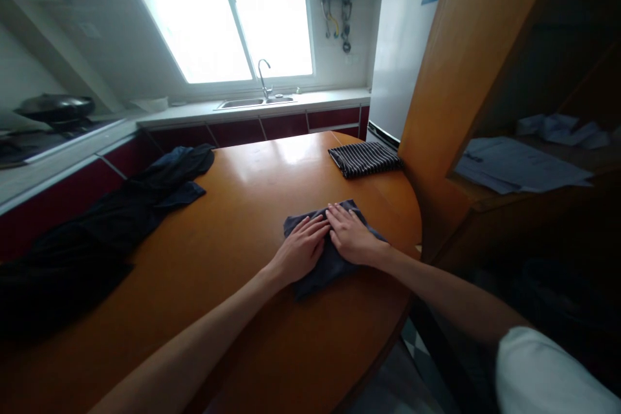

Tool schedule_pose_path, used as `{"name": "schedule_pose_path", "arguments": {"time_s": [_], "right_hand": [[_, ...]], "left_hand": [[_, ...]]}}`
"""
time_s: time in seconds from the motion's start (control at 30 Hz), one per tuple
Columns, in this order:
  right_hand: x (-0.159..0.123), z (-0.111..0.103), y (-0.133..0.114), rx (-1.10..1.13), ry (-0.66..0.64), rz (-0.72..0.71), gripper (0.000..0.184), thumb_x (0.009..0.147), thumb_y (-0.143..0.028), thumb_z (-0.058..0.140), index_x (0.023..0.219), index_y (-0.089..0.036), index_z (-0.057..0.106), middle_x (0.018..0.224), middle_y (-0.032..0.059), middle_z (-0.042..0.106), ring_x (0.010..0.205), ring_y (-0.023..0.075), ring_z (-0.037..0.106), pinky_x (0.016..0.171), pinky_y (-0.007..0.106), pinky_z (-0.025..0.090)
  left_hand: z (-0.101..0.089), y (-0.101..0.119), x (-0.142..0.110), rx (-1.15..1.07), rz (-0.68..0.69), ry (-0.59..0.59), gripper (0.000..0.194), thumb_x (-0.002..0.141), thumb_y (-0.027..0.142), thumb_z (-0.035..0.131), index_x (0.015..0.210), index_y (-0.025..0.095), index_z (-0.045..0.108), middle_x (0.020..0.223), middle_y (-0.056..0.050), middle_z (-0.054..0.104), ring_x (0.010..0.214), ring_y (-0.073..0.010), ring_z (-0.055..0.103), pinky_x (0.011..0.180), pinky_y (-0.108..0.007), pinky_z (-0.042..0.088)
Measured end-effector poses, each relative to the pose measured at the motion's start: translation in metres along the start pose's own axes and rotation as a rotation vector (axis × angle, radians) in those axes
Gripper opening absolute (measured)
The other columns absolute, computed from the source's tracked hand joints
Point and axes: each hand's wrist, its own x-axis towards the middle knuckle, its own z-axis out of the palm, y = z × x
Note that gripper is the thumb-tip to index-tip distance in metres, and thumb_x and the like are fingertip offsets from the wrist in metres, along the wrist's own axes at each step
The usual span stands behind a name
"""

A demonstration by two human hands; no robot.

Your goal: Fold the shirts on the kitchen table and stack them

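Observation:
A dark blue-grey folded garment [325,272] lies on the wooden table [233,207] in front of me. My left hand [301,249] rests flat on its left part, fingers stretched out. Beside it, my right hand [354,236] presses on the upper right of the cloth, also with straight fingers. The fingertips of both hands nearly meet in the middle. Parts of the garment are hidden under my hands. Farther back on the table, a folded black garment with white stripes [366,158] lies near the right edge.
Dark, unfolded clothes [111,220] spread along the table's left side. A wooden cabinet [466,65] with papers [524,165] on its shelf stands at the right. Behind the table are a counter with a sink [242,103], a fridge [405,39] and a pan [55,107] on the stove.

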Motion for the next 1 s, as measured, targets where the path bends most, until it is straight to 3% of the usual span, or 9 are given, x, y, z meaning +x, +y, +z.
{"name": "schedule_pose_path", "arguments": {"time_s": [0.1,0.23,0.37,0.47,0.53,0.63,0.8,0.9,1.0], "right_hand": [[-0.001,0.006,0.011,-0.059,-0.124,0.11,0.071,0.102,-0.048,0.035,0.162,-0.009,0.029,0.17,0.0138,0.016,0.158,0.0274,0.01,0.127,0.053,0.006],[-0.01,-0.003,0.042,-0.055,-0.145,0.262,0.084,0.1,-0.062,0.032,0.164,-0.009,0.019,0.171,0.0139,0.009,0.158,0.0269,0.006,0.127,0.052,0.005],[-0.011,-0.012,0.064,-0.006,-0.149,0.343,0.081,0.102,-0.06,0.028,0.163,-0.007,0.022,0.17,0.0166,0.014,0.158,0.0278,0.009,0.126,0.052,0.007],[-0.001,-0.016,0.066,0.033,-0.029,0.382,0.071,0.104,-0.051,0.025,0.161,-0.008,0.029,0.168,0.0192,0.019,0.157,0.0293,0.014,0.125,0.053,0.013],[0.01,-0.017,0.059,0.044,0.061,0.318,0.066,0.104,-0.044,0.026,0.161,-0.01,0.031,0.169,0.0175,0.02,0.158,0.0282,0.014,0.125,0.052,0.014],[0.024,-0.012,0.046,0.034,0.018,0.144,0.063,0.103,-0.038,0.029,0.161,-0.012,0.032,0.17,0.0129,0.018,0.158,0.0248,0.011,0.126,0.05,0.01],[0.034,0.007,0.05,-0.022,-0.122,0.104,0.064,0.103,-0.038,0.031,0.161,-0.012,0.03,0.17,0.0114,0.016,0.158,0.0255,0.009,0.126,0.054,0.01],[0.035,0.014,0.062,-0.025,-0.102,0.088,0.063,0.104,-0.041,0.03,0.162,-0.016,0.029,0.171,0.0097,0.016,0.158,0.024,0.009,0.126,0.052,0.009],[0.036,0.013,0.066,-0.03,-0.097,0.085,0.062,0.104,-0.041,0.031,0.162,-0.017,0.03,0.17,0.0099,0.018,0.158,0.0237,0.011,0.126,0.051,0.011]], "left_hand": [[0.0,-0.003,-0.002,0.063,-0.048,0.02,0.046,0.105,0.032,0.04,0.147,0.021,0.055,0.154,-0.008,0.051,0.149,-0.0249,0.039,0.127,-0.048,0.024],[0.002,-0.012,-0.002,0.094,-0.152,0.02,0.053,0.103,0.042,0.045,0.152,0.022,0.049,0.159,-0.009,0.044,0.151,-0.0304,0.034,0.126,-0.055,0.021],[0.002,-0.03,0.003,0.006,-0.285,0.012,0.052,0.104,0.046,0.043,0.15,0.025,0.051,0.157,-0.009,0.047,0.148,-0.0304,0.039,0.124,-0.055,0.024],[-0.001,-0.04,0.006,-0.105,-0.351,0.002,0.049,0.106,0.044,0.035,0.146,0.024,0.055,0.153,-0.011,0.052,0.145,-0.029,0.045,0.122,-0.057,0.026],[-0.005,-0.037,0.006,-0.095,-0.356,0.047,0.047,0.105,0.039,0.035,0.144,0.022,0.057,0.152,-0.013,0.053,0.146,-0.0306,0.043,0.122,-0.061,0.023],[-0.009,-0.01,0.003,0.001,-0.211,0.072,0.046,0.104,0.038,0.04,0.145,0.021,0.056,0.156,-0.012,0.048,0.151,-0.0304,0.034,0.126,-0.058,0.016],[-0.005,0.05,-0.017,-0.037,0.1,-0.169,0.065,0.104,0.056,0.039,0.161,0.024,0.032,0.165,-0.01,0.033,0.155,-0.0267,0.025,0.127,-0.049,0.016],[-0.001,0.062,-0.026,-0.079,0.17,-0.24,0.082,0.101,0.063,0.042,0.166,0.023,0.012,0.167,-0.011,0.025,0.157,-0.0271,0.019,0.128,-0.049,0.01],[0.0,0.06,-0.029,-0.097,0.217,-0.263,0.079,0.102,0.061,0.041,0.166,0.027,0.009,0.168,-0.007,0.022,0.157,-0.0268,0.016,0.129,-0.051,0.007]]}}
